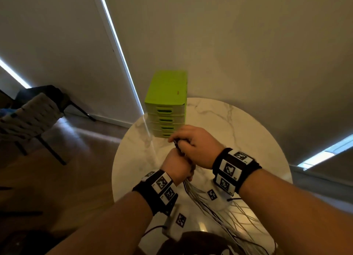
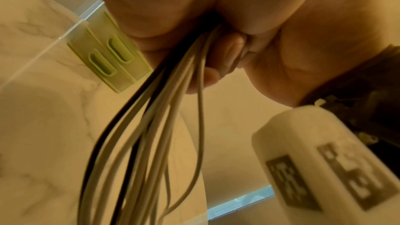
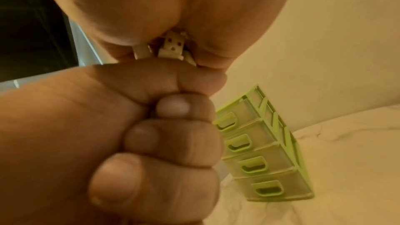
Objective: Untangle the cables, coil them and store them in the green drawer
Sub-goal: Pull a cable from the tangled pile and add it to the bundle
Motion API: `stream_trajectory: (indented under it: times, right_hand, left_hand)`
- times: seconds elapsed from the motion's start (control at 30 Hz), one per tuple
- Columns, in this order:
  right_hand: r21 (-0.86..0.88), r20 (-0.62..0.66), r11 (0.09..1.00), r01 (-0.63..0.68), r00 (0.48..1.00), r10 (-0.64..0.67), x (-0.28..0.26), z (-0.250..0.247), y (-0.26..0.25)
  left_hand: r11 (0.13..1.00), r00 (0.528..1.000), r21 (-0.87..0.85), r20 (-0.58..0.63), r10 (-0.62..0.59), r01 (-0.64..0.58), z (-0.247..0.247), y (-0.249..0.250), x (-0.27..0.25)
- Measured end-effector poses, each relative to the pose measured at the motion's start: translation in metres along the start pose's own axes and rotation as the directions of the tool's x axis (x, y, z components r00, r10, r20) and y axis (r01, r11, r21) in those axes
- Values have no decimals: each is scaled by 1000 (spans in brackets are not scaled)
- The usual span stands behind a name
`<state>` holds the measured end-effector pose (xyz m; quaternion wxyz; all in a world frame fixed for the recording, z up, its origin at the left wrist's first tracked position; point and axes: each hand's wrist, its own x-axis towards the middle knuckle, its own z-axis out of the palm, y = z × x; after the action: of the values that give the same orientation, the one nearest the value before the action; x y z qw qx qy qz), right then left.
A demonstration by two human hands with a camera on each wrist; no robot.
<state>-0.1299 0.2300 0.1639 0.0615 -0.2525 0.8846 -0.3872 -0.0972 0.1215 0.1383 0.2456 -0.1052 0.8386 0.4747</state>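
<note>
Gripping the cables [image 1: 202,195] in both fists, left hand [image 1: 176,167] below right hand [image 1: 194,145], I should probably align plugs [image 3: 171,45] first.

table [image 1: 219,117]: glossy white veined marble | drawer unit [image 1: 168,90]: green plastic, translucent drawer fronts | cables [image 2: 151,126]: smooth white and black sheathing | floor [image 1: 80,151]: polished wood

I seem to be working in a home, likely a living or dining room. I'm over a round desk [image 1: 238,121] with a white marble-look top, standing on a polished wood floor [image 1: 66,159]. Two chairs [image 1: 28,117] sit off to my left, one woven, against plain pale walls [image 1: 248,44] with a white skirting board [image 1: 112,120]. Daylight leaks round drawn blinds [image 1: 118,44].
</note>
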Motion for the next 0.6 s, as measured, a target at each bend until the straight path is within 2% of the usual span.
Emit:
stream_trajectory:
  times: [0.03, 0.1, 0.13, 0.17, 0.23, 0.3, 0.33, 0.4, 0.47, 0.53, 0.6]
  right_hand:
    - [-45, 19, 999, -9, 1000, 10, 2, 5, -1]
    - [-91, 42, 995, -34, 998, 38, 4, 13, -6]
    - [-100, 41, 994, -51, 998, 55, 4, 17, -8]
    - [-100, 29, 993, -65, 997, 68, 5, 20, -10]
    - [-61, -5, 993, -105, 994, 105, 8, 26, -13]
    - [-39, 8, 991, -126, 992, 127, 9, 32, -12]
    - [-63, 28, 991, -119, 992, 121, 9, 33, -13]
    - [-139, 72, 985, -99, 991, 110, 9, 34, -15]
    - [-145, 118, 982, -118, 984, 136, 10, 31, -19]
    - [-22, 123, 986, -166, 978, 167, 10, 28, -20]
    - [266, 16, 943, -202, 979, 206, 7, 32, -17]
  left_hand:
    - [998, 997, 61, 71, 14, -18, -2, -5, 8]
    - [971, 979, 163, 134, 154, -175, -6, -17, 14]
    - [964, 979, 205, 143, 144, -172, -9, -20, 19]
    - [976, 988, 183, 117, 96, -117, -11, -20, 17]
    - [961, 992, 249, 81, 101, -118, -20, -11, 6]
    - [984, 993, 135, 43, 109, -114, -24, -16, 11]
    - [998, 997, 20, 46, 60, -61, -24, -24, 14]
    - [990, 992, -97, 63, 107, -100, -26, -36, 16]
    - [980, 992, -178, 75, 104, -89, -28, -46, 19]
    - [936, 992, -350, 104, 78, -37, -27, -44, 18]
    - [831, 989, -556, 142, 48, 40, -28, -41, 17]
